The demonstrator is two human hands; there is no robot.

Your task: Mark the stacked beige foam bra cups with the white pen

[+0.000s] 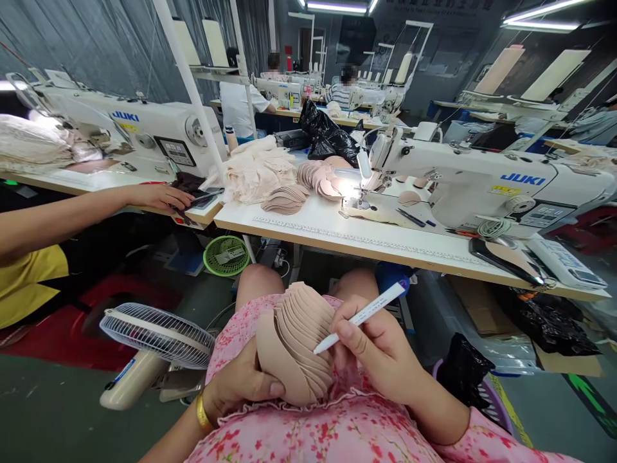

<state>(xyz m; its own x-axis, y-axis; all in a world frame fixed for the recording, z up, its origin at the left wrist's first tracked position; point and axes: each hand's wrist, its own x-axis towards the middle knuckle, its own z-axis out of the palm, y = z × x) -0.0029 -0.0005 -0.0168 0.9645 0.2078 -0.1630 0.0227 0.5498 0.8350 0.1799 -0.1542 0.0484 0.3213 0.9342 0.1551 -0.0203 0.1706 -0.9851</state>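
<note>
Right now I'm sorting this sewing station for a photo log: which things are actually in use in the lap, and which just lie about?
In use:
left hand
stack of beige pads
right hand
white pen

Lying about:
small fan
green basket
pads on the table
sewing machine

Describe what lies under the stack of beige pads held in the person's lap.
The left hand cups the stack of beige pads from below, above the pink floral dress. The stack covers the palm.
</note>
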